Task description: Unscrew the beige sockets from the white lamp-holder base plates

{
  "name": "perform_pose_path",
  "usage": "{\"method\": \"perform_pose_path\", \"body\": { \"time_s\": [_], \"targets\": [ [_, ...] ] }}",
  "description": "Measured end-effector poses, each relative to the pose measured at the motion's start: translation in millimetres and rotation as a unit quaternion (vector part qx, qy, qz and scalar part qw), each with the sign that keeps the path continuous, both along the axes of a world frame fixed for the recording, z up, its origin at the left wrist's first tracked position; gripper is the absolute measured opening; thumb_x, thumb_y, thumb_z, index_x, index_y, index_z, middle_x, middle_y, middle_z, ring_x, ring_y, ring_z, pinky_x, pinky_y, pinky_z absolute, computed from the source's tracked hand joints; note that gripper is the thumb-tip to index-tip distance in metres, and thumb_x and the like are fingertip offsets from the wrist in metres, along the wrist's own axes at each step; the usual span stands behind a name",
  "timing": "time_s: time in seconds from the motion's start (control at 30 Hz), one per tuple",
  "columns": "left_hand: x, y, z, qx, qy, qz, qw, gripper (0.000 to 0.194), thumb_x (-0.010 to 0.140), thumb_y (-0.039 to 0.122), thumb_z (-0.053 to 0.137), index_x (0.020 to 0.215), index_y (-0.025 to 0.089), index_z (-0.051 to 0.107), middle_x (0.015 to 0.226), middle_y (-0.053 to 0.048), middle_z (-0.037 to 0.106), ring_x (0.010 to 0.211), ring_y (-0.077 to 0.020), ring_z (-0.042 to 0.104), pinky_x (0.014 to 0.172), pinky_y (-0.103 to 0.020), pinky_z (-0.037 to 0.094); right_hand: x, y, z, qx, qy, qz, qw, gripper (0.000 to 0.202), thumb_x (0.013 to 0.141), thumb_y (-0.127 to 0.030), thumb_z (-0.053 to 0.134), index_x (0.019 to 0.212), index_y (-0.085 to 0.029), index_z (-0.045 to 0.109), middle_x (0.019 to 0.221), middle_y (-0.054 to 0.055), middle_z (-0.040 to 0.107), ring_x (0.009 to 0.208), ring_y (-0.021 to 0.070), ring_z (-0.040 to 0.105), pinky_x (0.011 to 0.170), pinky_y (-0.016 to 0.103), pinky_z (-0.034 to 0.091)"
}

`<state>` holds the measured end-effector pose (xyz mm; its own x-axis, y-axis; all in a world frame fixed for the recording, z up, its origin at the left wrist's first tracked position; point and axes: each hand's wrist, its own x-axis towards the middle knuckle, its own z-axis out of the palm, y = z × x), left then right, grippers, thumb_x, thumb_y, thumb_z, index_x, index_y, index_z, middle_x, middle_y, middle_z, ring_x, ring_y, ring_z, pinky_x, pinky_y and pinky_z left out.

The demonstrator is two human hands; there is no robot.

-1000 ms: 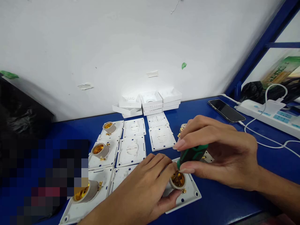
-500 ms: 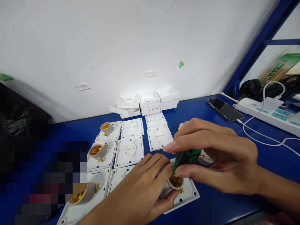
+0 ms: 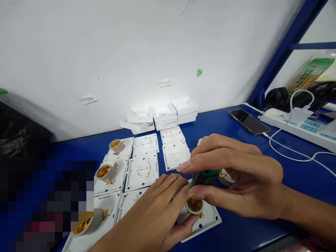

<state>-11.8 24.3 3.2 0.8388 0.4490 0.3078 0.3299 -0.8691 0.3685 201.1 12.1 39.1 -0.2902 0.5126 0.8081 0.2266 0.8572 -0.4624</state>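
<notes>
- Lamp socket (image 3: 194, 205) on its white plate (image 3: 210, 220), lower centre: light, stiff, probably brittle plastic; left hand (image 3: 157, 213) clamps it by the edges.
- Right hand (image 3: 236, 178) pinches the green screwdriver (image 3: 204, 176) handle.

The table (image 3: 236, 129) is deep blue. On it, the square plates (image 3: 143, 171) are plain white with moulded relief, and the stack of trays (image 3: 164, 117) behind them is white too. The lamp sockets (image 3: 106, 172) on the plates left of the hands are beige outside and shiny gold within. The screwdriver (image 3: 203, 176) above the nearest socket (image 3: 194, 205) has a green and black handle. Right of the plates, the phone (image 3: 248, 121) is black, and the power strip (image 3: 296, 124) is white with pale blue patches and a white cable.
</notes>
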Motion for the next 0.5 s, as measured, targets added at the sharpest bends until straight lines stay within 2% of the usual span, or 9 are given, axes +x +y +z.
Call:
{"method": "perform_pose_path", "body": {
  "time_s": [0.2, 0.37, 0.5],
  "targets": [
    [1.8, 1.7, -0.1, 0.006, 0.005, 0.004, 1.000, 0.013, 0.097, 0.025, 0.064, 0.106, 0.023, 0.056, 0.105, -0.002, 0.069, 0.097, -0.0238, 0.069, 0.093, -0.037, 0.056, -0.4, -0.7, -0.4, 0.007, 0.008, -0.007, 1.000, 0.028, 0.087, -0.016, 0.080, 0.114, -0.010, 0.074, 0.094, 0.006, 0.078, 0.083, 0.0155, 0.068, 0.077, 0.031, 0.061],
    [2.7, -1.4, 4.0, 0.018, 0.006, 0.020, 1.000, 0.015, 0.096, 0.023, 0.063, 0.109, 0.024, 0.056, 0.102, -0.002, 0.069, 0.095, -0.0237, 0.069, 0.091, -0.036, 0.058, 0.0, -0.8, 0.1, 0.000, 0.003, -0.006, 1.000, 0.028, 0.086, -0.015, 0.080, 0.113, -0.008, 0.074, 0.095, 0.007, 0.077, 0.086, 0.0149, 0.068, 0.076, 0.028, 0.059],
    [2.3, -1.5, 4.0, 0.022, 0.004, 0.015, 1.000, 0.015, 0.097, 0.024, 0.063, 0.111, 0.023, 0.056, 0.103, -0.002, 0.069, 0.095, -0.0234, 0.069, 0.090, -0.036, 0.058, 1.0, -0.6, -0.4, 0.003, -0.005, -0.023, 1.000, 0.030, 0.085, -0.016, 0.081, 0.114, -0.010, 0.075, 0.095, 0.006, 0.077, 0.086, 0.0155, 0.068, 0.077, 0.029, 0.060]
  ]
}}
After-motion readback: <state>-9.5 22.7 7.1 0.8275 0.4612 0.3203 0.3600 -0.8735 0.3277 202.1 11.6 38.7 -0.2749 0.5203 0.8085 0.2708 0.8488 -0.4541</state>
